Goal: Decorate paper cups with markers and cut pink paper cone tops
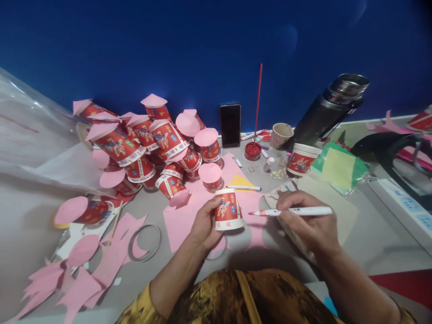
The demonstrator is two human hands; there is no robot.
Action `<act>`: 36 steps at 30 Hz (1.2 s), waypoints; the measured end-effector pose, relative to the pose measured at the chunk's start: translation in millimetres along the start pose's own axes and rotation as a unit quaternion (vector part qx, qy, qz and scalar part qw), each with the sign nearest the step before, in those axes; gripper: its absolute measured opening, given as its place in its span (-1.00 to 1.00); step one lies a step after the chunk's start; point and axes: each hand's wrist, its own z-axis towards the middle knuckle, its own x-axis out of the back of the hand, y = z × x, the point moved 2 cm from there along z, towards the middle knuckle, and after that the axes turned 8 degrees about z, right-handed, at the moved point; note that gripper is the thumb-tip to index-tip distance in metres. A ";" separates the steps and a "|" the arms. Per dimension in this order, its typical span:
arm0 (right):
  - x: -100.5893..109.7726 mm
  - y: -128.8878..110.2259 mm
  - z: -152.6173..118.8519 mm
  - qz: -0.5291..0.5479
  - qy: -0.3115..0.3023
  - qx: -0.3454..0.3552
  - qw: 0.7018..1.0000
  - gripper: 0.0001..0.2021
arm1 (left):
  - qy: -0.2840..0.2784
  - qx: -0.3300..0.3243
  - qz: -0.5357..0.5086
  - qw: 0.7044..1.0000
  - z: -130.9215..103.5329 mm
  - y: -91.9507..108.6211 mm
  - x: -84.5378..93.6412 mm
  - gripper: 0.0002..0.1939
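My left hand (205, 224) is closed around a red and white paper cup (227, 210), held upside down with its wide rim downward. Pink marks run along the white band near that rim. Between the fingers of my right hand (308, 225) is a white marker (308, 211), its red tip pointing left at the cup, a small gap away. Pink paper (189, 220) with cut-out curves lies beneath the cup. Just behind the cup, a blue-and-white pen (245, 188) rests across a yellow paper piece (240, 181).
Piled at the left are several red cups with pink paper tops (118, 145). Pink scraps (111, 256) and a grey tape ring (144, 243) lie at the front left. A phone (230, 126) leans on the blue wall; a dark thermos (324, 112) and power strip (405, 207) stand right.
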 end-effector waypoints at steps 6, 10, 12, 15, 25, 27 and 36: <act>-17.3 -0.3 -1.9 -0.014 -0.094 0.085 0.992 -0.93 | 0.001 -0.005 -0.002 1.000 2.4 0.4 -0.5 -0.70; -17.7 0.2 -2.5 -0.008 -0.111 0.106 0.988 -0.94 | -0.003 -0.003 -0.001 1.000 1.9 0.1 -0.5 -0.69; -17.8 -0.1 -2.4 -0.008 -0.119 0.114 0.986 -0.93 | -0.001 -0.002 -0.002 1.000 1.8 -0.1 0.2 -0.69; -19.2 -0.8 -1.6 -0.009 -0.125 0.125 0.984 -0.92 | 0.003 -0.002 -0.003 1.000 1.9 -0.1 1.1 -0.73; -21.8 -1.5 2.0 -0.001 -0.146 0.124 0.981 -0.91 | 0.009 -0.008 0.000 1.000 1.1 0.6 0.2 -0.77; -21.7 -1.7 1.6 0.005 -0.156 0.121 0.980 -0.92 | 0.009 -0.009 0.001 1.000 1.2 0.8 0.5 -0.78; -20.3 2.2 -2.4 0.018 -0.131 0.120 0.984 -0.92 | 0.015 -0.010 0.006 1.000 0.3 0.9 -0.1 -0.74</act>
